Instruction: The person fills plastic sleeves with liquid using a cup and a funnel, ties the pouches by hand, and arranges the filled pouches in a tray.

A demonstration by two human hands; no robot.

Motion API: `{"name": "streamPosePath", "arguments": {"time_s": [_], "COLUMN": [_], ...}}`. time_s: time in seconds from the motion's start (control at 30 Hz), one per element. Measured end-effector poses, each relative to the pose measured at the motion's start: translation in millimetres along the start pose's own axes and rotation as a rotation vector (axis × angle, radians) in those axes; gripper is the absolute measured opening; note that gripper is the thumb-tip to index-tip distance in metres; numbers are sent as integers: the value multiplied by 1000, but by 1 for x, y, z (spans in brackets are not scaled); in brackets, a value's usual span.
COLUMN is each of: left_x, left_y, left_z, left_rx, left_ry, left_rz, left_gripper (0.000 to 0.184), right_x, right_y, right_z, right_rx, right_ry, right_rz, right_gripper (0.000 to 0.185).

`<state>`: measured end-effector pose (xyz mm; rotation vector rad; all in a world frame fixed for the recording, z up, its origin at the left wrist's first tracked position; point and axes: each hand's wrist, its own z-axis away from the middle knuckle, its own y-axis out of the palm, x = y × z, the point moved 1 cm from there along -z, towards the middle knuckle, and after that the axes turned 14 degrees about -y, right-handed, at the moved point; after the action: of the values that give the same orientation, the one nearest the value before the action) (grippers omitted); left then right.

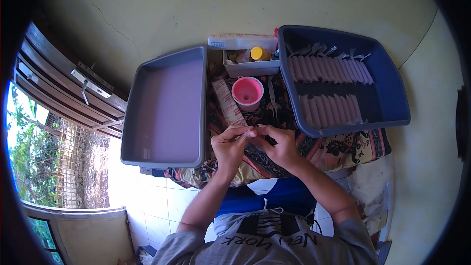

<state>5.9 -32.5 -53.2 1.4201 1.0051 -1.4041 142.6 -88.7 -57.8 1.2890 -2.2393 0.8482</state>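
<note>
Both hands meet at the front middle of the cloth-covered table. My left hand (228,148) has thumb and fingers pinched together, and my right hand (278,146) is pinched close against it. What they hold is too small to make out. Just beyond them lies a pale packet with red print (227,102). A pink funnel (247,91) sits in a white container behind the hands. To its right, scissors or a similar metal tool (273,99) rest on the patterned cloth (338,149).
On the left stands a grey tray (202,118) of pinkish liquid. A blue tray (387,78) at the right holds two rows of filled pinkish tubes (331,70). Behind are a small box (252,69) with a yellow-lidded jar (260,53) and a plastic roll (243,42).
</note>
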Motion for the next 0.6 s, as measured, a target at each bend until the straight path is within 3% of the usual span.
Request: {"name": "streamPosePath", "arguments": {"time_s": [0.4, 0.6], "left_x": [-22, -23], "left_y": [-3, 0], "left_z": [5, 1], "left_rx": [-49, 33], "left_ry": [32, -79], "left_rz": [166, 178], "left_gripper": [2, 3], "right_x": [10, 10], "right_y": [6, 2], "right_z": [7, 1], "right_rx": [13, 10], "right_ry": [35, 61], "right_rz": [13, 16], "right_gripper": [7, 8]}}
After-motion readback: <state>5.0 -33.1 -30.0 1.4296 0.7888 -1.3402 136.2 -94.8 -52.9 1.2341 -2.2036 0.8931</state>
